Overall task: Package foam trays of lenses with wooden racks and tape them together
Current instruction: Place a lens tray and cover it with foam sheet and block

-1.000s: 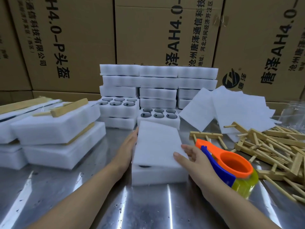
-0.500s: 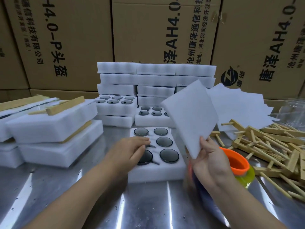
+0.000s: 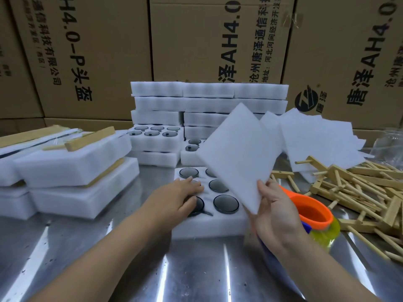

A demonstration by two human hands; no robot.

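A white foam tray (image 3: 209, 225) with several dark round lenses lies on the steel table in front of me. My left hand (image 3: 176, 197) rests on the tray's left side, fingers laid over the lenses. My right hand (image 3: 274, 216) pinches the lower corner of a thin white foam sheet (image 3: 239, 155), held up and tilted above the tray's right side. The sheet hides the tray's far right lenses. A pile of wooden racks (image 3: 359, 190) lies to the right. An orange tape dispenser (image 3: 314, 212) sits just behind my right hand.
Stacked foam trays (image 3: 207, 105) stand behind, two with lenses uncovered. Packaged foam bundles with wooden racks (image 3: 72, 166) lie at the left. Loose foam sheets (image 3: 316, 138) lean at the back right. Cardboard boxes (image 3: 209, 40) wall the far side. Bare steel table (image 3: 174, 275) lies near me.
My right hand lifted the foam sheet off the tray and raised it, uncovering the lenses. My left hand moved from the tray's side onto its top.
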